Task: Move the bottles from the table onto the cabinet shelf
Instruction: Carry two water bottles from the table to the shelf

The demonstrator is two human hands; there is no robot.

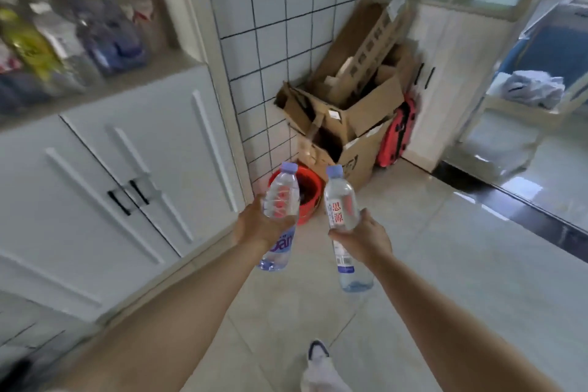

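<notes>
Head view: L hand [254,226] & R hand [366,240], fingers clamped on bottle [280,200] and second bottle [342,210], both near-upright; cabinet shelf [105,86] up-left, L hand nearer.

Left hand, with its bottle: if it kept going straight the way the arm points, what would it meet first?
Probably the red basin on the floor by the tiled wall; the left hand and its bottle point there, not at the shelf. Depth is unclear from one view, so it may pass above the basin and reach the wall.
</notes>
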